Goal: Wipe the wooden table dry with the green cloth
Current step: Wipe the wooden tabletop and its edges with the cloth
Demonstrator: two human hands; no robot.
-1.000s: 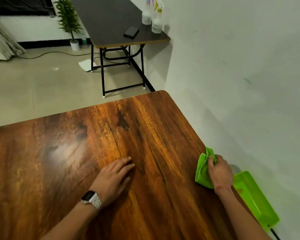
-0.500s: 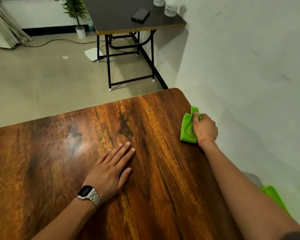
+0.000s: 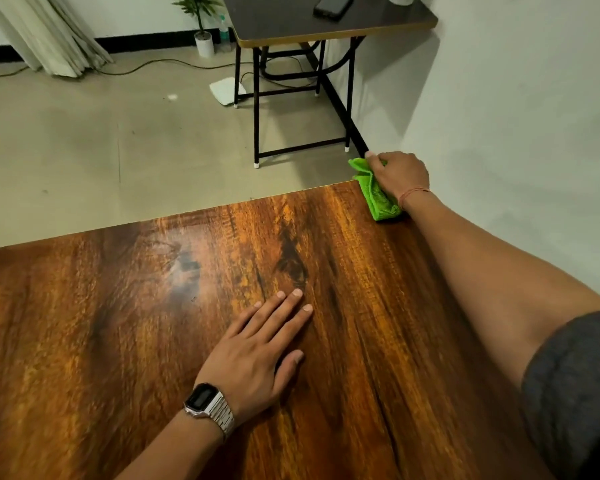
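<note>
A glossy brown wooden table [image 3: 125, 323] fills the lower part of the view. My right hand [image 3: 400, 174] is stretched out to the table's far right corner and grips a bunched green cloth [image 3: 376, 195], which is pressed onto the corner and hangs slightly past the far edge. My left hand [image 3: 257, 355], with a silver wristwatch, lies flat and palm down on the table's middle, fingers spread.
A white wall [image 3: 516, 133] runs close along the table's right side. Beyond the far edge is bare floor, then a dark folding table [image 3: 291, 32] with a phone [image 3: 333, 6] on it. A potted plant [image 3: 201, 29], a curtain [image 3: 49, 32] and floor cables lie further back.
My right hand has slid the green cloth away from me along the table's right edge, from near the front to the far corner. The left hand stayed flat. The green tray has left view.
</note>
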